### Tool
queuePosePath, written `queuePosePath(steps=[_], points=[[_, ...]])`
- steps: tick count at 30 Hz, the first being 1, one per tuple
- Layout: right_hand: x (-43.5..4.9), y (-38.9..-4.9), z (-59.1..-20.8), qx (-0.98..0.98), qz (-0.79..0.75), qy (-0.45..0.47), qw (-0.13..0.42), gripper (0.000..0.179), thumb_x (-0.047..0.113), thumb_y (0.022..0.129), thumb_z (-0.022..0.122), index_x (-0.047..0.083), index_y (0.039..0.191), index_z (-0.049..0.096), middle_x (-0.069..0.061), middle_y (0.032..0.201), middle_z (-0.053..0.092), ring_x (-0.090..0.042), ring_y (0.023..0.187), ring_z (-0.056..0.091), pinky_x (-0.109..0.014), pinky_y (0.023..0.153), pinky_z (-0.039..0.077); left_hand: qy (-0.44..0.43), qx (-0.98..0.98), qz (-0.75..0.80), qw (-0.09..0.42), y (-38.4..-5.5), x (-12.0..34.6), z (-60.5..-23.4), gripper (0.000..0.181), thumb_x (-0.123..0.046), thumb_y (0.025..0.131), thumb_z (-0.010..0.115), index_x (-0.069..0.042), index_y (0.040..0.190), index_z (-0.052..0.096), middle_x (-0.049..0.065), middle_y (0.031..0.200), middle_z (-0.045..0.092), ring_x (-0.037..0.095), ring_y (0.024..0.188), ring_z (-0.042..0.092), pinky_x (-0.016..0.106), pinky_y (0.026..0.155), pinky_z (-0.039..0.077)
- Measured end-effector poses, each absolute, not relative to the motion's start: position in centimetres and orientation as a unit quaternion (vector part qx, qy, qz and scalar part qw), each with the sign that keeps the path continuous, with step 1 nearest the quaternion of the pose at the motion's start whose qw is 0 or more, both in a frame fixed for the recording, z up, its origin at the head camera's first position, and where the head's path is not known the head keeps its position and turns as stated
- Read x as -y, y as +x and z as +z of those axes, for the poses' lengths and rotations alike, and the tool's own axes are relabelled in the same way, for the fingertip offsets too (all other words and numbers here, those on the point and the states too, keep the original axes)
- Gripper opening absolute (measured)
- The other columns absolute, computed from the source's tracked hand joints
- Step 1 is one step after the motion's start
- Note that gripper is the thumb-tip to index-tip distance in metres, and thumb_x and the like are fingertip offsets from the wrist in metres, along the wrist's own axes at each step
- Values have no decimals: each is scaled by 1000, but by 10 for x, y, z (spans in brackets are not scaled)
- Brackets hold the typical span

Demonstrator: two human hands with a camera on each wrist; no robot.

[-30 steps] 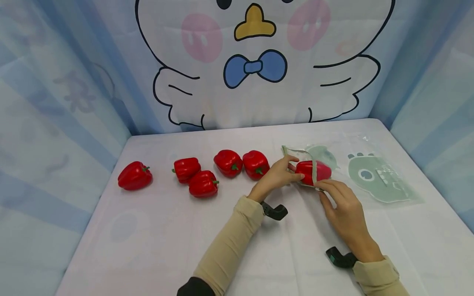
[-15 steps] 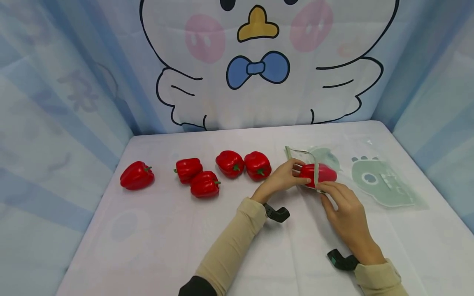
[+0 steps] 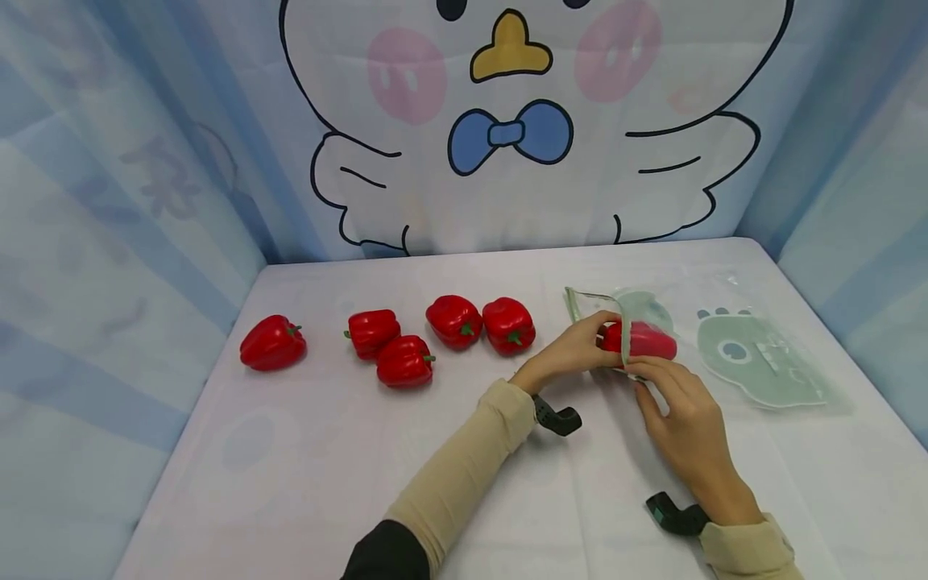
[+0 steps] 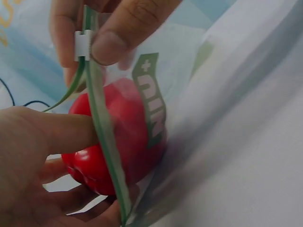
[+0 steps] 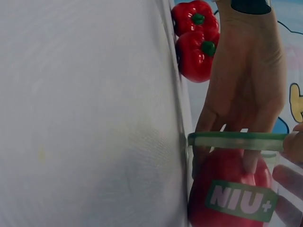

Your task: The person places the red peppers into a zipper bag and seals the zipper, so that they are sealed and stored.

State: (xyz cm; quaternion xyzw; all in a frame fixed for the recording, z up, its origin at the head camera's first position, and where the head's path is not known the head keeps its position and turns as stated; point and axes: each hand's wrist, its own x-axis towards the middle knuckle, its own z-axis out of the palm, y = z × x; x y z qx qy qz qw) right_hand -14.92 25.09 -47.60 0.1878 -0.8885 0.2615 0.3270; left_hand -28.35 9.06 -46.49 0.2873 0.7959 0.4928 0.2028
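Head view: left hand [image 3: 580, 348] grips red pepper [image 3: 651, 341] partway inside the mouth of clear bag [image 3: 626, 322], right hand [image 3: 685, 419] pinches the bag's near rim, five other peppers [image 3: 404, 362] on table [image 3: 348, 475] to the left. Left wrist: left thumb on top and fingers below the pepper, which straddles the green-edged opening, right thumb and fingers pinching the rim at white slider [image 4: 83, 46]. Right wrist: left fingertips on the pepper past the rim, NIU+ label [image 5: 242, 201] in front of it, right fingers at the rim's end.
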Motion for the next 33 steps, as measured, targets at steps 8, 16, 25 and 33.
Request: queuePosePath(steps=[8, 16, 25, 33], points=[[-250, -150, -475, 885, 261, 194, 332, 35, -10, 81, 77, -1, 115, 73, -19, 119, 74, -33, 110, 67, -3, 115, 25, 287, -790, 512, 176, -287, -98, -467, 61, -8, 90, 75, -4, 145, 49, 18, 136, 64, 12, 106, 62, 14, 83, 49], [-249, -150, -475, 864, 276, 212, 363, 34, -11, 78, 76, -3, 110, 73, -19, 112, 75, -33, 102, 67, -3, 114, 29, 275, -768, 558, 153, -285, -111, -474, 59, -13, 92, 77, -9, 145, 51, 13, 136, 65, 1, 99, 59, 14, 79, 51], [-251, -154, -477, 830, 291, 247, 407, 27, -3, 82, 67, -2, 107, 75, -16, 104, 76, -31, 96, 66, -8, 112, 33, 280, -745, 593, 120, -288, -130, -480, 62, -17, 92, 79, -10, 147, 52, 11, 139, 67, 0, 114, 62, 12, 94, 49], [-250, -155, -476, 811, 295, 270, 427, 26, 8, 91, 57, -4, 104, 76, -16, 100, 77, -32, 94, 66, -8, 109, 36, 286, -754, 580, 116, -287, -142, -479, 60, -16, 91, 80, -10, 144, 53, 12, 136, 68, 1, 111, 62, 11, 91, 50]])
